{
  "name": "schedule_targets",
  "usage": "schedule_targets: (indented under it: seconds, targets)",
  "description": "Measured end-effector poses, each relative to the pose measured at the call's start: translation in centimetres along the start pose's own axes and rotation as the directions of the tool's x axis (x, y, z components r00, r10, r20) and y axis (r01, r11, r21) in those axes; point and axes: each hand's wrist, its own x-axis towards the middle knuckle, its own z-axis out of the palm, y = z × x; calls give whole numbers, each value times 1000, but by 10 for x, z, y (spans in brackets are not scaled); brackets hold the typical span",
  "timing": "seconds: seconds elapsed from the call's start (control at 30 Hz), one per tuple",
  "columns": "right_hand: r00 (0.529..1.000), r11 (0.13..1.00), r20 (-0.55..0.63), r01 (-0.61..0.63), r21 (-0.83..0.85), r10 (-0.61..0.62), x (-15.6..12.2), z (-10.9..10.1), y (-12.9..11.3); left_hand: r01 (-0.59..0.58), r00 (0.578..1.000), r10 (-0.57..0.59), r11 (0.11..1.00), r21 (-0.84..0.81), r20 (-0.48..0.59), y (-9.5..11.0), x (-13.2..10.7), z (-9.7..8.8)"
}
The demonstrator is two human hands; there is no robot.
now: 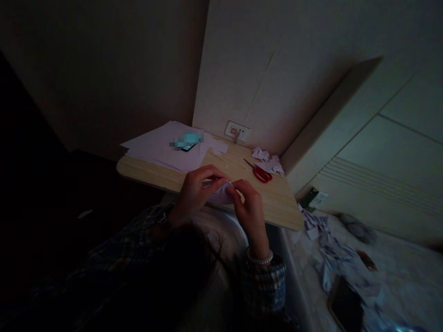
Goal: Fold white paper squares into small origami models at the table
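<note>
My left hand (pixel 198 186) and my right hand (pixel 248 207) meet over the near edge of a small wooden table (pixel 277 203). Both pinch a small folded piece of white paper (pixel 221 193) between their fingertips. The paper is partly hidden by my fingers. My sleeves are checked, and a bead bracelet (pixel 260 259) circles my right wrist.
Red-handled scissors (pixel 260 173) lie on the table behind my hands. A stack of white sheets (pixel 162 150) sits at the back left, folded paper pieces (pixel 268 161) at the back right. More paper scraps (pixel 328 249) and a dark phone (pixel 344 304) lie on the bed at right. A wall socket (pixel 236 131) is behind.
</note>
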Motion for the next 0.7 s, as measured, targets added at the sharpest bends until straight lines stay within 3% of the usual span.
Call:
schedule_targets:
  seconds: [0.23,0.4,0.6,0.7]
  targets:
    - [991,997,-116,-64,43,69,-1,-2,0,67,994,-65,998,-19,92,-6,0,1]
    - [986,994,-144,-79,73,89,-2,-2,1,90,975,-106,992,88,196,-5,0,0]
    - [970,989,-215,-95,112,117,-2,-3,-2,138,971,-137,990,6,194,-6,-1,-2]
    - [945,948,-234,-161,273,228,-2,-3,3,173,975,-156,980,-97,160,-6,0,-7]
